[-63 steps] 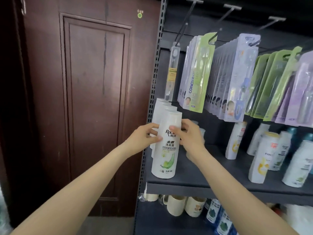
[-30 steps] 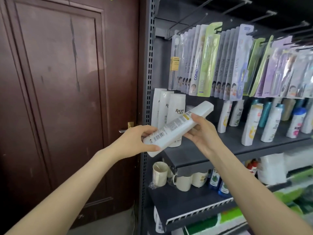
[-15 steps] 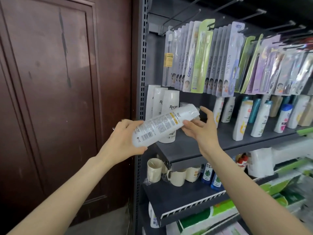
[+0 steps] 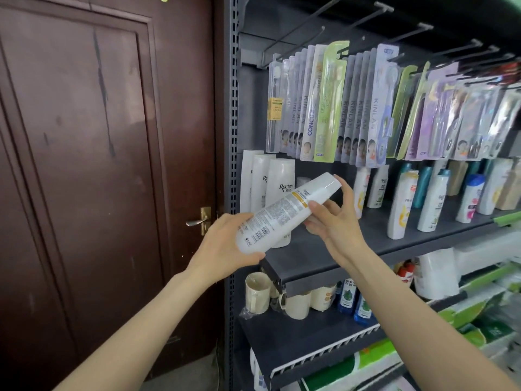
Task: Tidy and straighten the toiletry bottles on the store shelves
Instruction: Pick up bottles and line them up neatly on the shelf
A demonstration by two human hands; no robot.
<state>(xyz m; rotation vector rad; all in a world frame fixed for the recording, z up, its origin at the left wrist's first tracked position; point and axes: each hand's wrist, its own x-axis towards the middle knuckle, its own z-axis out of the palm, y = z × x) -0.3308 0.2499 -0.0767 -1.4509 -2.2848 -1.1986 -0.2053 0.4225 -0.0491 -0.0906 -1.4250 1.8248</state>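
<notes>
A white shampoo bottle (image 4: 284, 213) lies tilted in the air before the dark shelf (image 4: 324, 258), its barcode side toward me and its base at the lower left. My left hand (image 4: 225, 246) grips the base end. My right hand (image 4: 335, 218) holds the upper part, the thumb on the label and the fingers reaching along the cap end. Behind it, three matching white bottles (image 4: 265, 182) stand upright in a row at the shelf's left end.
More shampoo bottles (image 4: 434, 201) stand along the shelf to the right. Packaged toothbrushes (image 4: 366, 108) hang on hooks above. Cups (image 4: 256, 292) and small blue bottles (image 4: 348, 297) sit on the lower shelf. A brown door (image 4: 112, 165) with a handle is at the left.
I lifted one white bottle off the shelf's left end, tipped it sideways and turned it in both hands. My view has drawn back and shifted right.
</notes>
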